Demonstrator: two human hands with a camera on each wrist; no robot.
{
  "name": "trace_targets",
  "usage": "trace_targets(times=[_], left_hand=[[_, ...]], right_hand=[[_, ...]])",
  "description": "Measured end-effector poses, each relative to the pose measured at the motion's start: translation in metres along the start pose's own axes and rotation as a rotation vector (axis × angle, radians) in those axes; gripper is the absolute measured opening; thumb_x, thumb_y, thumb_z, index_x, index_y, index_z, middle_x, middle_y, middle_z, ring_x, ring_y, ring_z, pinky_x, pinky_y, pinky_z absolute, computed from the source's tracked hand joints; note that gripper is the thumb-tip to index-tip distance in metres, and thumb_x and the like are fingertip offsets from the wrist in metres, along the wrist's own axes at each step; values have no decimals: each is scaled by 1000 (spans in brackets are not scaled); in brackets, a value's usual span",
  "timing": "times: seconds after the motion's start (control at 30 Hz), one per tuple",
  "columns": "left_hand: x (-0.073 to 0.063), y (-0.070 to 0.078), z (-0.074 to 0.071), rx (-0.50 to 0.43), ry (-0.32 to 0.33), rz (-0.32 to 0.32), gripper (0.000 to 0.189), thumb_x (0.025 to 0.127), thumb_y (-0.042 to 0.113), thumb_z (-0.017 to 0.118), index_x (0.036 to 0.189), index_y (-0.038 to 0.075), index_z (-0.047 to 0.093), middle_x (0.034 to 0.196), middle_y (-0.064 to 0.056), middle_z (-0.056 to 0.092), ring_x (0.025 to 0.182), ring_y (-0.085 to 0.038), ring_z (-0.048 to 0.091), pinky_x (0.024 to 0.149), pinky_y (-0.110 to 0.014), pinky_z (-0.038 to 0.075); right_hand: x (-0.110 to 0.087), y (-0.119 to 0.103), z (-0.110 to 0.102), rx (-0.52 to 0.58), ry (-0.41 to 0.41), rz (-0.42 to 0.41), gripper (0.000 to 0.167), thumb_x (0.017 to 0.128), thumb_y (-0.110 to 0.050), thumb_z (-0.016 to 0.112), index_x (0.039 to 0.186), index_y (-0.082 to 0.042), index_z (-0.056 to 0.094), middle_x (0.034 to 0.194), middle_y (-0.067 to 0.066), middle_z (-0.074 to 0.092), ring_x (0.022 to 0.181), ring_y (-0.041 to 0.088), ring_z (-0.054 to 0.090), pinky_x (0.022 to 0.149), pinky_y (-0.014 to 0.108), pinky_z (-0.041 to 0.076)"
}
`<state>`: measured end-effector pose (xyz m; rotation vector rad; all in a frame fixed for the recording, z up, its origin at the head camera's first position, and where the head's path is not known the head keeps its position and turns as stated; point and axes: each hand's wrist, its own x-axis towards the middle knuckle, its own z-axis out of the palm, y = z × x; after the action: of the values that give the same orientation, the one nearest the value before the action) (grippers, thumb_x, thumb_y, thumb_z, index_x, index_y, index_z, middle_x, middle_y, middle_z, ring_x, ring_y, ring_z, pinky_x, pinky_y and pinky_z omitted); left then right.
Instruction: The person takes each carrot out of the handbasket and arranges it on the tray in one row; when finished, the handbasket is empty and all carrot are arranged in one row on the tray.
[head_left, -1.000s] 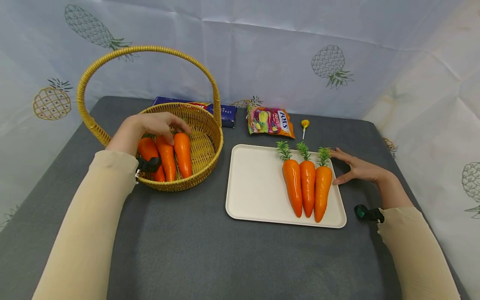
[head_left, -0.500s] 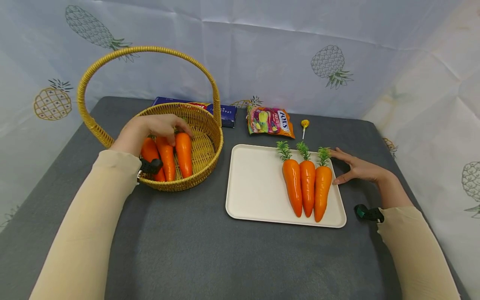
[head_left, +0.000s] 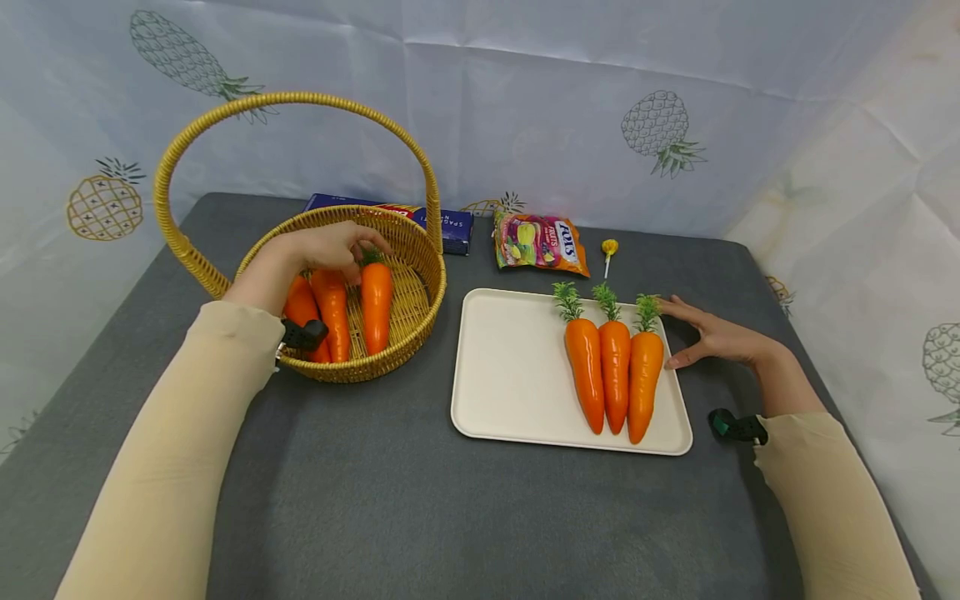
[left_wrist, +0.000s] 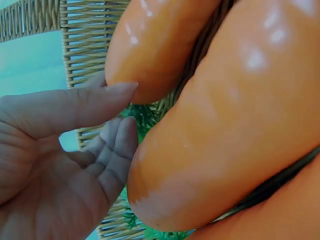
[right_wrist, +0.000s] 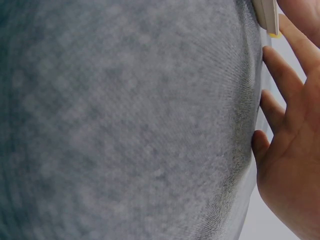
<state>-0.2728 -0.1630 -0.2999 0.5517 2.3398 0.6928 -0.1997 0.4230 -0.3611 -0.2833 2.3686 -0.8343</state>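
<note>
Inside the yellow wicker basket (head_left: 411, 292) at left, my left hand (head_left: 318, 248) pinches the top of the rightmost orange carrot (head_left: 377, 308). In the left wrist view the thumb lies on that carrot's (left_wrist: 155, 50) blunt end, while the other fingers are partly hidden. Two more carrots lie to its left in the basket, a middle one (head_left: 332, 304) and one partly covered by my wrist (head_left: 302, 302). My right hand (head_left: 723, 340), fingers spread, rests at the right edge of the cream tray (head_left: 510, 367). Three carrots (head_left: 616, 367) with green tops lie side by side on the tray's right half.
The basket's tall handle (head_left: 300, 98) arches over my left hand. Behind the basket lies a blue spaghetti box (head_left: 456, 232). A sweets bag (head_left: 540, 243) and a yellow lollipop (head_left: 609, 248) lie beyond the tray on the grey table (head_left: 375, 500).
The rightmost carrot in the basket has shifted slightly right, away from the middle one, and its green top now shows. My left hand moved slightly right with it; my right hand stayed still.
</note>
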Motion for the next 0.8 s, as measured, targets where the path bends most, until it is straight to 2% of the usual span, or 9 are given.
trace_targets(times=[0.1, 0.2, 0.27, 0.33, 0.47, 0.53, 0.67, 0.8], left_hand=[[0, 1, 1, -24, 3, -21, 63, 87, -3, 64, 146, 5, 43, 123, -25, 50, 106, -34, 52, 79, -35, 47], [0, 3, 1, -55, -22, -36, 58, 92, 5, 61, 147, 6, 41, 117, -23, 55, 102, -31, 56, 85, -39, 50], [0, 4, 1, -90, -47, -40, 58, 95, 8, 58, 149, 7, 38, 131, -25, 55, 115, -33, 58, 97, -45, 52], [2, 5, 2, -138, -70, -46, 58, 97, 11, 56, 151, 7, 36, 132, -24, 54, 120, -32, 59, 105, -48, 50], [5, 4, 4, -182, -95, -56, 60, 97, 18, 57, 152, 8, 35, 121, -19, 54, 112, -22, 63, 105, -40, 52], [6, 3, 5, -175, -106, -56, 61, 97, 22, 59, 152, 9, 35, 127, -18, 52, 112, -17, 62, 103, -37, 53], [8, 4, 7, -181, -139, -57, 60, 98, 24, 60, 151, 12, 37, 147, -18, 43, 118, -19, 58, 104, -36, 52], [10, 7, 9, -212, -176, -74, 60, 97, 22, 61, 151, 13, 37, 150, -17, 39, 121, -21, 55, 107, -39, 50]], right_hand=[[0, 0, 0, 5, -1, -3, 103, 79, -20, 79, 159, -11, 15, 164, 23, -17, 148, 54, -17, 104, 85, -2], [-1, -1, 0, 8, 0, -6, 102, 79, -19, 79, 159, -10, 16, 164, 24, -17, 148, 54, -17, 104, 85, -3], [-1, -1, 0, 8, 1, -5, 103, 78, -20, 79, 159, -10, 16, 164, 24, -17, 148, 55, -17, 104, 85, -3], [-1, -1, 0, 4, 2, -2, 102, 78, -20, 79, 159, -10, 16, 164, 24, -17, 148, 55, -16, 104, 85, -3], [-1, -2, 0, 0, 2, -2, 102, 78, -21, 79, 159, -11, 16, 164, 24, -17, 148, 55, -16, 104, 85, -3], [-1, -2, 0, 0, 2, -3, 103, 78, -21, 79, 159, -11, 16, 164, 24, -16, 148, 55, -16, 104, 86, -3], [-1, -2, 1, 3, 2, -2, 103, 78, -21, 79, 159, -10, 16, 164, 25, -16, 148, 56, -16, 104, 86, -3], [-1, -3, 1, 3, 1, -5, 102, 79, -20, 79, 159, -9, 16, 164, 25, -17, 148, 55, -16, 104, 86, -3]])
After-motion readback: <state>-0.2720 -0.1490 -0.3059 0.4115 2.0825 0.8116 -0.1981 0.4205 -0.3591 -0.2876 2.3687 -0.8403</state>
